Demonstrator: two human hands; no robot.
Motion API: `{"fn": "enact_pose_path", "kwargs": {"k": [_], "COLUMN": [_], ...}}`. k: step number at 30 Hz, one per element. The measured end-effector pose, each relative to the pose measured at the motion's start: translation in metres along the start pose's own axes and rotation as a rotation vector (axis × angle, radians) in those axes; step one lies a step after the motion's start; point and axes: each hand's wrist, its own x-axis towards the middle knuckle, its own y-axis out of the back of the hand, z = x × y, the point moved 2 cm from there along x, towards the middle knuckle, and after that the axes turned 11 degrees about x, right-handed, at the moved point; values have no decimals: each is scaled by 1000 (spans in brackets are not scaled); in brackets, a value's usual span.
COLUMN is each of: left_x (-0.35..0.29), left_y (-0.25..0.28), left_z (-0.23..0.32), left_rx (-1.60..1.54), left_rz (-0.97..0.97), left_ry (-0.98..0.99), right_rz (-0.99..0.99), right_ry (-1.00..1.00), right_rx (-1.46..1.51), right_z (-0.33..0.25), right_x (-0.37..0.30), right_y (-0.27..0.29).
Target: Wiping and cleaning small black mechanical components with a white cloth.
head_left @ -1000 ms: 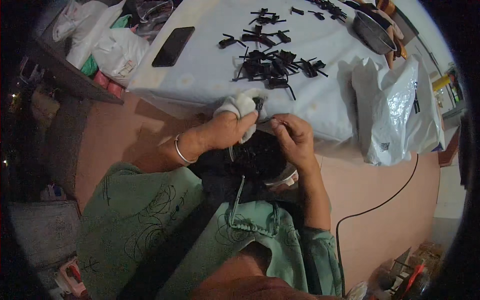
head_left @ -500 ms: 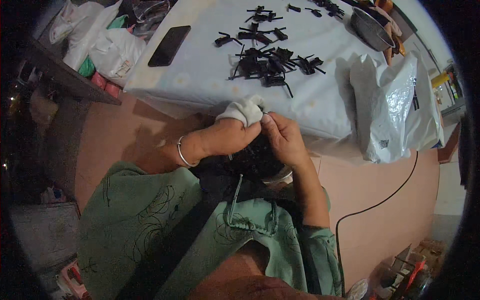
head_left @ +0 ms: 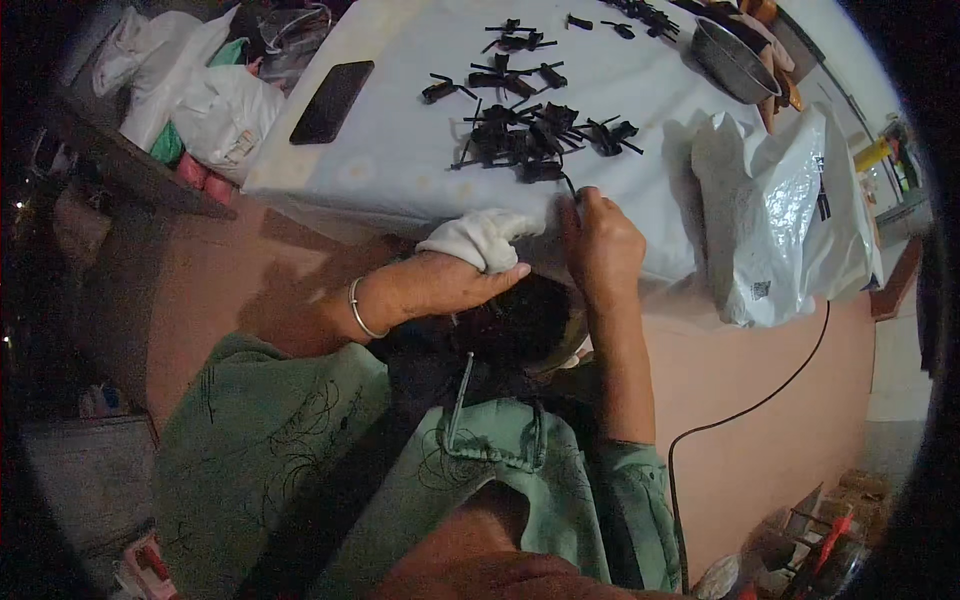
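My left hand (head_left: 465,265) has a white cloth glove over its fingers, with the thumb bare. Its fingers stretch out to the right in front of the table edge, and I see nothing between them. My right hand (head_left: 605,240) is at the table's front edge, its fingers closed at the end of a thin black strip. That strip trails from a small black part (head_left: 541,172) at the near side of a pile of similar black parts (head_left: 510,132). The fingertips are partly hidden. Below my hands a dark container (head_left: 520,320) sits at my lap, its contents unclear.
A black phone (head_left: 333,102) lies on the white-covered table (head_left: 420,135) at left. More black parts lie farther back. A grey metal bowl (head_left: 735,62) and a white plastic bag (head_left: 770,220) stand at right. A black cable (head_left: 750,405) runs along the floor.
My hands were together at the table edge and have parted. The right hand moved up and right to the black strip. The left hand's gloved fingers have straightened.
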Motion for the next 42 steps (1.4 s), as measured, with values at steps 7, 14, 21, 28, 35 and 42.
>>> {"fn": "enact_pose_path", "kwargs": {"k": [7, 14, 21, 28, 35, 42], "left_x": [10, 24, 18, 8, 6, 7], "left_y": [19, 20, 17, -11, -6, -5], "left_z": [-14, 13, 14, -4, 8, 8], "left_rx": [6, 8, -773, -483, -638, -381], "left_rz": [230, -80, -83, 147, 45, 207], "left_ry": [-24, -296, 149, 241, 294, 219], "right_rz": [46, -350, -53, 39, -182, -314], "right_ry": [27, -197, -60, 429, -190, -131], "right_rx": [72, 806, 1071, 631, 974, 956], "right_z": [17, 17, -1, -29, -12, -8], "right_x": [0, -15, -21, -35, -25, -34], "right_y": [25, 27, 9, 11, 1, -15]}}
